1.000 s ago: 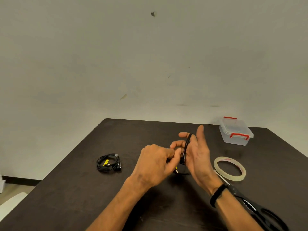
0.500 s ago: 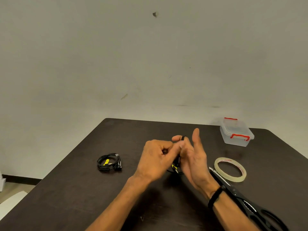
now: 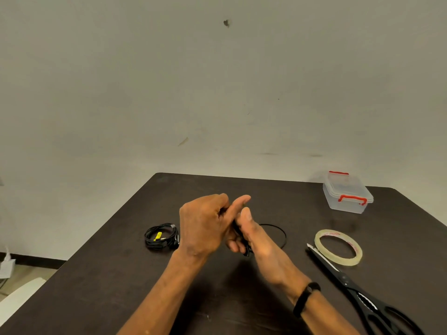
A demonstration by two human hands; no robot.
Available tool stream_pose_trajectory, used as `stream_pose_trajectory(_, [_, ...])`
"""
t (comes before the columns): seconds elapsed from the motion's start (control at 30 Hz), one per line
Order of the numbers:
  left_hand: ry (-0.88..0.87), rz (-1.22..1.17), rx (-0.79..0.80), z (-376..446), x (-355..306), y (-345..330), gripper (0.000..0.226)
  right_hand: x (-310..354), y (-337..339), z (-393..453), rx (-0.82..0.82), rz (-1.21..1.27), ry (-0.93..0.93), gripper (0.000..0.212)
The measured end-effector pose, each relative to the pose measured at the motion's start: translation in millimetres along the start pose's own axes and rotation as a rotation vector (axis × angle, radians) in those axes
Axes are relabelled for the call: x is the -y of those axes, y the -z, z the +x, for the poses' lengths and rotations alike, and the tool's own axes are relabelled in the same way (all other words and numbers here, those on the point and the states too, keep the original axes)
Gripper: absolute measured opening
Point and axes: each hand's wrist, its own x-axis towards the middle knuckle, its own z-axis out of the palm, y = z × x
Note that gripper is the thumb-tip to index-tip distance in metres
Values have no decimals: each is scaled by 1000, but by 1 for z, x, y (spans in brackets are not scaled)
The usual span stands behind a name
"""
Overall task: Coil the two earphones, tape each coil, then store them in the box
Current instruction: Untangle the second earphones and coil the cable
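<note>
Both hands meet over the middle of the dark table (image 3: 121, 274). My left hand (image 3: 205, 226) and my right hand (image 3: 256, 240) pinch a black earphone cable (image 3: 281, 234) between them; most of it is hidden in the fingers, and one loop hangs out to the right, down to the tabletop. A second black earphone (image 3: 161, 236), coiled and bearing a yellow tag, lies on the table left of my left hand. The clear box (image 3: 347, 193) with red clips stands shut at the far right. A roll of clear tape (image 3: 338, 247) lies flat to the right of my hands.
Black scissors (image 3: 358, 291) lie along the right front of the table, blades pointing at the tape roll. A black band circles my right wrist. The table's left edge drops to the floor, where pale objects sit low on the left.
My hands have closed together around the cable; the right hand's fingers, spread a second ago, now fold in. A loop of cable has swung out to the right.
</note>
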Motion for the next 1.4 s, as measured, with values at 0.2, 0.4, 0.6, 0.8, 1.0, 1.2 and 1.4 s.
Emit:
stream_pose_trajectory(0.2, [60, 4, -66, 5, 7, 7, 63, 9, -7, -3, -77, -50, 137, 89])
stream_pose_trajectory(0.4, [280, -125, -72, 6, 7, 7, 69, 14, -17, -1, 76, 503, 65, 86])
stream_pose_trajectory(0.6, [446, -155, 200, -3, 6, -9, 71, 15, -2, 3, 120, 1086, 32, 88])
stream_pose_trajectory(0.8, [474, -29, 547, -14, -8, -12, 35, 18, 13, 5, -25, 1282, 50, 91])
stream_pose_trajectory(1.0, [467, -164, 639, -24, -29, -26, 60, 18, 32, 5, -299, 1239, 157, 87])
stream_pose_trajectory(1.2, [352, -177, 599, -29, -31, -29, 65, 3, 50, 10, -528, 1010, 180, 82])
stream_pose_trajectory(1.4, [44, -224, 413, -19, -35, -20, 59, -15, 50, 13, -492, 795, 63, 82])
